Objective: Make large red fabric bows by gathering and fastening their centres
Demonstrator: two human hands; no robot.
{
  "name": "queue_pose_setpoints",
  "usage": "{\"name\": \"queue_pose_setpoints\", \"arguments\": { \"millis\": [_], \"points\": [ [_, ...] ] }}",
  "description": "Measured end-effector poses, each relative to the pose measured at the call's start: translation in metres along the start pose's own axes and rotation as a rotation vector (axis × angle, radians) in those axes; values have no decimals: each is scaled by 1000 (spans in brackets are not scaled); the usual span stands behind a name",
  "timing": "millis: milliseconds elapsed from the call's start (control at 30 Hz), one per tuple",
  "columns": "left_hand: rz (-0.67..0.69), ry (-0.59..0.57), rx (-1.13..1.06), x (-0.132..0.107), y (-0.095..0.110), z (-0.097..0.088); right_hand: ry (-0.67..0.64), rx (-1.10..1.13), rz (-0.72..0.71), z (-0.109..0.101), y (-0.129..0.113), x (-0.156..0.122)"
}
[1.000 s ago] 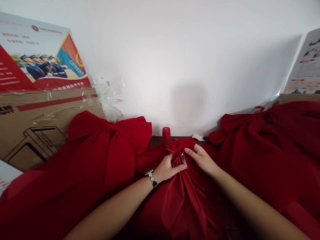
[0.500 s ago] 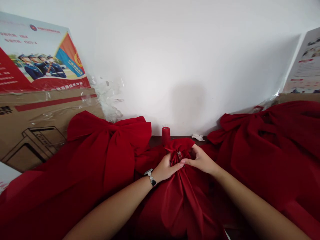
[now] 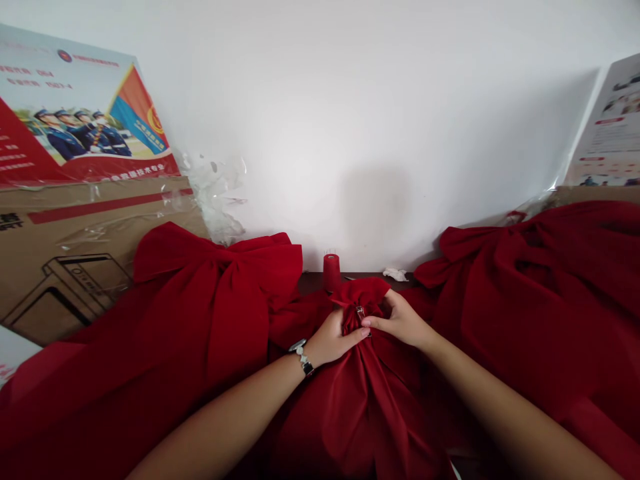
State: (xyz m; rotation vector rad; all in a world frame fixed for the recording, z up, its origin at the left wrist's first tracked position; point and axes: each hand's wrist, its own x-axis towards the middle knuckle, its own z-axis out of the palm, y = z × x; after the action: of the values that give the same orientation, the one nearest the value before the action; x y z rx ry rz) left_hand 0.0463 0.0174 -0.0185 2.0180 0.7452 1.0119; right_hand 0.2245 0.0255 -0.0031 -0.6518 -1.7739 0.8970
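Note:
A gathered piece of red fabric (image 3: 367, 393) hangs in folds towards me, its bunched top between my two hands. My left hand (image 3: 336, 339) closes round the gathers from the left, thumb lying across the front. From the right, my right hand (image 3: 397, 321) grips the same bunch, its thumb tip close to the left one. A small shiny metal clip (image 3: 360, 312) sits on the gathers just above the thumbs; its exact kind is too small to tell. Fingers behind the cloth are hidden. A watch and a bracelet (image 3: 302, 357) circle my left wrist.
A large red bow (image 3: 220, 260) lies at left, and more red bow fabric (image 3: 530, 280) at right. Behind my hands stands a red thread spool (image 3: 331, 272) with needles in its top. Crumpled white paper (image 3: 396, 274) lies by the wall. A cardboard box (image 3: 100, 267) stands at left.
The bunched top and the metal clip have shifted very slightly. Both hands keep their hold in almost the same place.

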Motion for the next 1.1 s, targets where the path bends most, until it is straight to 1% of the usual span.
{"name": "queue_pose_setpoints", "arguments": {
  "millis": [100, 200, 300, 367, 433, 500, 567, 633, 667, 733, 833, 967, 1100],
  "points": [
    [14, -8, 33, -1, -2, -1, -11, 25, 15, -2, -3, 0],
    [23, -2, 112, -1, -2, -2, -60, 52, 63, -7, -11, 1],
    [27, 3, 188, -1, -1, -2, -160, 119, 142, -15, -19, 4],
    [29, -2, 234, 0, 1, -2, -248, 195, 218, -20, -22, 6],
    [29, -21, 258, 0, 2, -2, -299, 262, 291, -23, -22, 6],
    [23, -54, 263, 0, 4, -3, -275, 305, 333, -22, -20, 5],
    [7, -93, 268, 0, 5, -4, -210, 353, 354, -20, -16, 4],
    [-12, -132, 274, 0, 7, -5, -160, 428, 391, -18, -11, 1],
    [-17, -152, 274, -1, 8, -5, -154, 475, 419, -19, -8, 0],
    [0, -200, 268, -2, 10, -6, -178, 568, 473, -21, -3, -1],
    [59, -251, 270, -3, 11, -7, -257, 652, 518, -29, 2, -1],
    [70, -278, 294, -3, 9, -7, -280, 607, 556, -32, 3, 0],
    [62, -299, 297, -3, 9, -7, -290, 474, 536, -23, 0, 0]
  ]
}}
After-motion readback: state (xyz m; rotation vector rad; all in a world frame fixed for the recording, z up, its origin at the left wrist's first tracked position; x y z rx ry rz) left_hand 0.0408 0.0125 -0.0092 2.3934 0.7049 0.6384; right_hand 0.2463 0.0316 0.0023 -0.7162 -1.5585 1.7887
